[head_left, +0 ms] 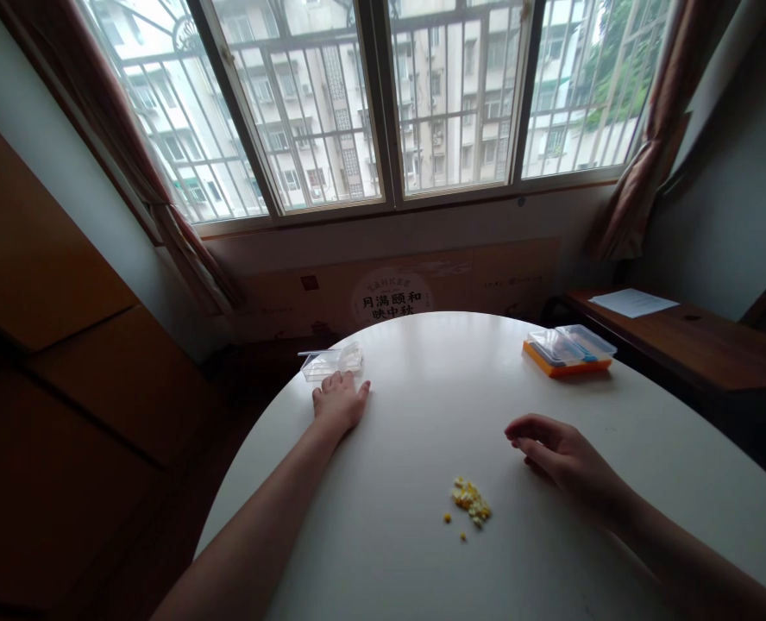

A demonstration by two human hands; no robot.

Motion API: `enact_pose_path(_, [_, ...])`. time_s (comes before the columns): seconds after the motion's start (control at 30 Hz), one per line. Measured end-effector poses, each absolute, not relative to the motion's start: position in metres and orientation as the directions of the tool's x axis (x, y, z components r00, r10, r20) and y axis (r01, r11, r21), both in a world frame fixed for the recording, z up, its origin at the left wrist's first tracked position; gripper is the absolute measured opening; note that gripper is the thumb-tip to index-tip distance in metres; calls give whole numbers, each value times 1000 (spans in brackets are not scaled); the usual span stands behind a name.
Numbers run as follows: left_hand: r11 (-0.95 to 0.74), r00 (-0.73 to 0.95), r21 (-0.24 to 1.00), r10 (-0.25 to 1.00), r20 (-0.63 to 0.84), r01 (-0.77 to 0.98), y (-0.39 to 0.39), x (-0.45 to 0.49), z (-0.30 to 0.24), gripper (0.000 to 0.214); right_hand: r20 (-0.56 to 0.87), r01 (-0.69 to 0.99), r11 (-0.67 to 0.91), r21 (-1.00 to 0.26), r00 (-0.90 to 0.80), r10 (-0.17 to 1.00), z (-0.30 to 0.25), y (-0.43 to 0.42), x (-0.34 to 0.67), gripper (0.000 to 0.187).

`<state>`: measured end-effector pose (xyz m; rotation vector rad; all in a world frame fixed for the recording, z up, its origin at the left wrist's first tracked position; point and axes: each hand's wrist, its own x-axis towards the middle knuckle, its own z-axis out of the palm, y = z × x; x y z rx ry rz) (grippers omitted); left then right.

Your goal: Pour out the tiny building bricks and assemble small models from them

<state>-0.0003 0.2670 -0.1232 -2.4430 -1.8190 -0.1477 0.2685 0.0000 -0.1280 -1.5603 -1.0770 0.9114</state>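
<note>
My left hand (341,404) reaches to the far left of the white table. Its fingers are spread, with the tips at the near edge of a clear plastic box (323,366); whether they touch it I cannot tell. The box's transparent lid stands raised. My right hand (561,453) hovers low over the right half, fingers loosely curved and thumb close to the index finger, with nothing visible in it. To its left lies a small heap of yellow and white kernels (470,500), like corn. Two loose yellow kernels (448,518) rest beside the heap.
An orange box with clear lids (570,352) sits near the far right rim of the round table (422,431). Beyond it, a wooden desk (732,349) bears a sheet of paper (635,302). Brown cabinets (40,345) stand left, and barred windows (383,103) fill the back.
</note>
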Motion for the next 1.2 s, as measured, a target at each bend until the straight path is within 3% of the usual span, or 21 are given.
enact_pose_path(0.27, [-319, 316, -13, 930, 188, 948, 268, -6, -127, 56, -79, 153, -135, -979, 328, 942, -129, -1, 267, 36])
enact_pose_path(0.47, [-329, 321, -21, 902, 288, 944, 263, -14, -115, 52, -45, 156, -105, -982, 351, 936, -130, 0, 270, 31])
enact_pose_path(0.63, [-377, 370, -18, 898, 240, 926, 258, -8, -111, 42, 64, 265, -40, -963, 373, 926, -132, 4, 275, 27])
enact_pose_path(0.93, [-352, 356, -53, 927, 122, 935, 255, -2, -108, 36, 384, 706, -55, -707, 447, 808, -118, 8, 306, 30])
enact_pose_path(1.07, [-388, 395, -80, 913, 101, 918, 249, -2, -108, 31, 441, 830, -183, -527, 451, 776, -106, 14, 334, 37])
enact_pose_path(1.2, [-371, 383, -102, 912, 149, 923, 235, -2, -114, 30, 416, 845, -384, -372, 522, 745, -106, 25, 358, 48])
